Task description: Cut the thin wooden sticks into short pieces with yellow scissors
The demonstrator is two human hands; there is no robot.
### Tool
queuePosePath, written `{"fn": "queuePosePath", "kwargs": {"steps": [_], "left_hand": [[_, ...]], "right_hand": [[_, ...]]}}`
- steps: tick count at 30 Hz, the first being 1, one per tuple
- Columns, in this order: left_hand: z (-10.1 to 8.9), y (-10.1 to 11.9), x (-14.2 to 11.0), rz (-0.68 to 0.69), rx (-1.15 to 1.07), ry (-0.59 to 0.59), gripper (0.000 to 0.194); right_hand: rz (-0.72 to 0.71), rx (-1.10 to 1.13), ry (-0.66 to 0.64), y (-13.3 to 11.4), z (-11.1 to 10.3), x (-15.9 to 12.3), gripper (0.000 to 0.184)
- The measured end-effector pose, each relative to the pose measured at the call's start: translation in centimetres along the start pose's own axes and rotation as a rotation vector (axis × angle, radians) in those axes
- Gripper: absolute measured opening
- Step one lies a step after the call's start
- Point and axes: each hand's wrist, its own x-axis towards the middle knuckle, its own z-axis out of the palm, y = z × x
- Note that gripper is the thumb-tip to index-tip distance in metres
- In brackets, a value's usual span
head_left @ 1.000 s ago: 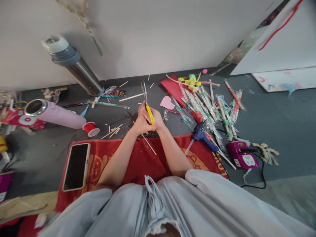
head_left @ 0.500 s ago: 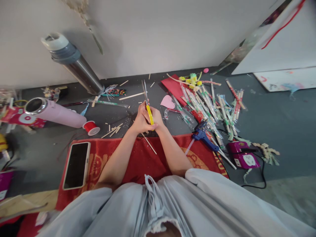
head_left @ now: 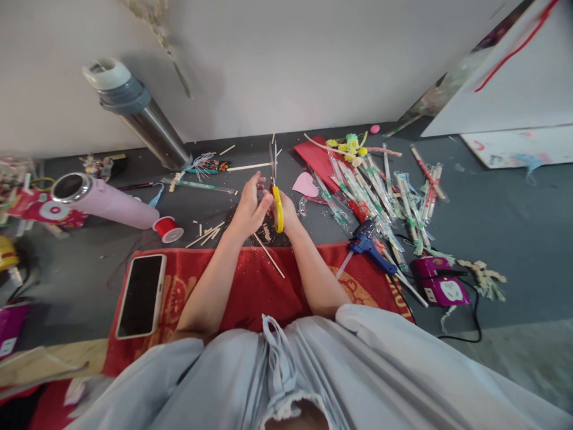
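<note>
My right hand is closed on a pair of scissors with yellow handles, their blades pointing away from me and slightly apart. Just left of them, my left hand is open, its fingers apart and its thumb close to the scissors' handle. I make out nothing held in it. Beyond the hands, a thin wooden stick lies by the blade tips. Another stick rests below the hands across the edge of the red towel. Short cut stick pieces lie to the left.
A steel thermos, a pink bottle and a red ribbon spool stand or lie at left. A phone rests on the towel. At right are a blue glue gun, wrapped chopsticks, a pink paper heart and a purple box.
My left hand has come away from the scissors, and its fingers have opened. The scissors have shifted slightly right in my right hand and turned more upright in view.
</note>
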Motion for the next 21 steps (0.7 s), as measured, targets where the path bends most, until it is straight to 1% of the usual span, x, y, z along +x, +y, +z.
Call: {"fn": "queuePosePath", "kwargs": {"steps": [2, 4, 6, 8, 10, 14, 17, 21], "left_hand": [[-0.9, 1.5, 0.2, 0.010, 0.170, 0.109, 0.039], [-1.8, 2.9, 0.2, 0.086, 0.330, 0.210, 0.025], [-2.4, 3.9, 0.2, 0.169, 0.445, 0.341, 0.021], [-2.7, 4.2, 0.2, 0.206, 0.512, 0.431, 0.022], [-2.9, 3.9, 0.3, 0.192, 0.527, 0.441, 0.025], [-3.0, 3.1, 0.4, 0.118, 0.481, 0.383, 0.027], [-3.1, 2.9, 0.5, 0.081, 0.457, 0.404, 0.023], [-3.3, 2.8, 0.5, 0.087, 0.388, 0.422, 0.019]], "right_hand": [[0.033, -0.002, 0.023, -0.3, -0.4, -0.2, 0.045], [0.047, -0.040, 0.039, -0.9, -0.9, -0.4, 0.044], [0.049, -0.091, 0.036, -1.6, -1.4, -0.6, 0.043], [0.027, -0.148, 0.023, -2.0, -1.7, -0.7, 0.044], [-0.028, -0.198, 0.010, -2.1, -1.8, -0.7, 0.045], [-0.177, -0.231, -0.007, -2.2, -1.8, -0.8, 0.049], [-0.273, -0.226, -0.013, -2.4, -1.8, -1.0, 0.053], [-0.355, -0.246, 0.020, -2.7, -2.1, -1.1, 0.059]]}}
